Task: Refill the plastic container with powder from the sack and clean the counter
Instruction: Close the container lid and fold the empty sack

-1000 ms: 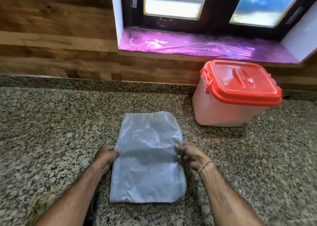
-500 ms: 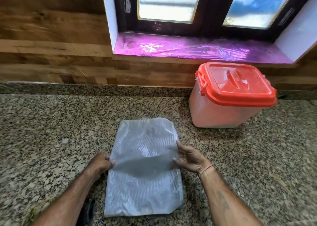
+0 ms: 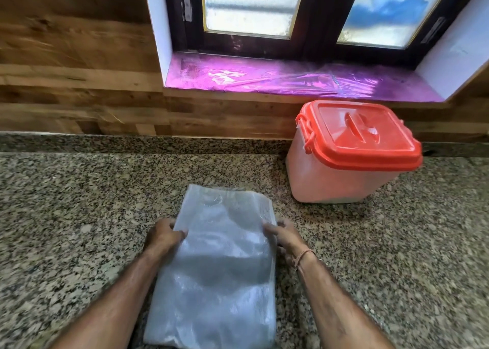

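Note:
A flat, whitish woven sack (image 3: pixel 219 264) lies folded on the granite counter (image 3: pixel 66 229) in front of me. My left hand (image 3: pixel 164 236) grips its left edge, thumb on top. My right hand (image 3: pixel 284 236) holds the right edge, fingers curled under it. A translucent plastic container (image 3: pixel 336 181) with a shut red lid (image 3: pixel 362 136) stands on the counter to the back right, apart from the sack. No loose powder shows on the counter.
A wood-panelled wall (image 3: pixel 79 70) backs the counter. Above it is a window sill (image 3: pixel 291 79) covered in shiny purple film, below a dark-framed window. A thread band circles my right wrist.
Both hands have slid up the sack's sides toward its far half and closed on the edges. The right hand, spread flat before, now curls around the edge.

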### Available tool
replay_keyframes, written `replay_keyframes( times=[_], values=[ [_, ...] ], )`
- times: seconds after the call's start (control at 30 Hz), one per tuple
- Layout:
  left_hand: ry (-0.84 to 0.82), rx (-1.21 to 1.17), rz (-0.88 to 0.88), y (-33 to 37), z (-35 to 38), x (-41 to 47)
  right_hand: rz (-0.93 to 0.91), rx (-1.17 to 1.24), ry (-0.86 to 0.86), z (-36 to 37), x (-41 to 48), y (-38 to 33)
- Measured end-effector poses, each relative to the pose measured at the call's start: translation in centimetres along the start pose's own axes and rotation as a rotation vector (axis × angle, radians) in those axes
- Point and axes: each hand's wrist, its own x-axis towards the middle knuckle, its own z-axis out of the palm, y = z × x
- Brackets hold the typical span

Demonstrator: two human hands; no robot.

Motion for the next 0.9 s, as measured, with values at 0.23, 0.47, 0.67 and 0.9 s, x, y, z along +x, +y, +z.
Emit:
replay_keyframes(
  times=[0.23,0.47,0.67,0.9],
  values=[
    [-0.035,-0.327,0.005,1.0,0.0,1.7,-0.144,-0.118,-0.047,-0.2,4.1,-3.5],
    [0.032,-0.481,-0.02,3.7,0.2,4.3,-0.281,-0.389,-0.185,0.1,5.9,-5.5],
    [0.078,-0.636,-0.02,4.2,0.1,5.1,-0.338,-0.423,-0.383,0.6,5.7,-7.2],
    [0.19,-0.669,-0.019,4.6,-0.3,4.8,-0.31,-0.404,-0.241,-0.8,6.5,-7.3]
  ],
)
